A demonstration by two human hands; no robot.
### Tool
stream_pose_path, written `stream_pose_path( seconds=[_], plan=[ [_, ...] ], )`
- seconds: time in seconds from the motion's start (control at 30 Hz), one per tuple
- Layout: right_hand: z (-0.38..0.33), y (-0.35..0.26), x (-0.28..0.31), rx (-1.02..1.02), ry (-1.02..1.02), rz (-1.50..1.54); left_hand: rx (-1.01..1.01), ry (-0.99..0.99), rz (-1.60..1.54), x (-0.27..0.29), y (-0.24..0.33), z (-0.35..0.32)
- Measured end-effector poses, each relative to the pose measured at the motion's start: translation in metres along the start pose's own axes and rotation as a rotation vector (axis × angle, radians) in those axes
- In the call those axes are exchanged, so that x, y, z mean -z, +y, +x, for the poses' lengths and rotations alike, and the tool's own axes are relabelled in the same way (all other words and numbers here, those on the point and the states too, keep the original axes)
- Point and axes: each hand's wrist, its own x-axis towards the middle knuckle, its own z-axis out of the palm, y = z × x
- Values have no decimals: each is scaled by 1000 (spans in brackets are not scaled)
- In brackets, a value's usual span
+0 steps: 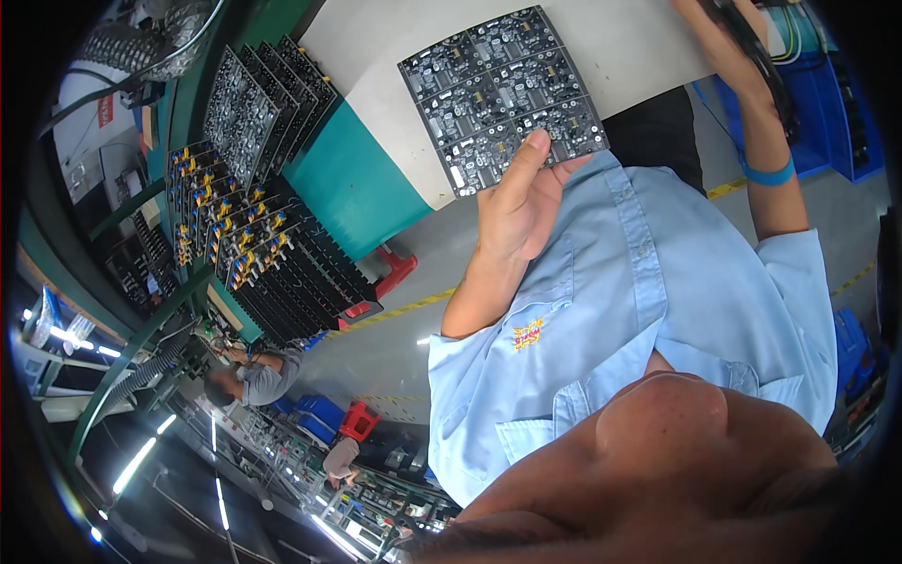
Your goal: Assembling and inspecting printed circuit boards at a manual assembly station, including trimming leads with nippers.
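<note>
Head view: plenty was hidden here. The right hand (728, 42) ran off the top edge, so its fingers were cut away, though its grip sat closed around a dark bundle of cables (766, 70) that trailed down past the blue wristband (769, 174). How many cables were in it could not be made out. The lower part of the picture was blocked by a blurred face close to the lens and a light blue shirt (639, 301).

The left hand (519, 202) held the circuit board panel (503, 99) by its near edge, thumb pressed flat on the top face, the other fingers hidden underneath. That panel was dark, almost black, divided into a grid of matching square boards, each crowded with small grey and white components. It hovered over the pale counter (620, 47).

Off to the left, a rack of circuit boards (254, 216) stood on edge, some carrying yellow and blue parts. Further away, another worker (249, 376) bent over a line, too small to read.
</note>
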Motion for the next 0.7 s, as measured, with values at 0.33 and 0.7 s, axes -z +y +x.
stream_pose_path(
  seconds=[0.33,0.7],
  plan=[
    [-58,-50,-70,348,-300,328,-179,-73,2,11,-1,22],
    [-74,-40,-87,353,-411,423,-133,-100,-33,11,-2,25]
  ],
)
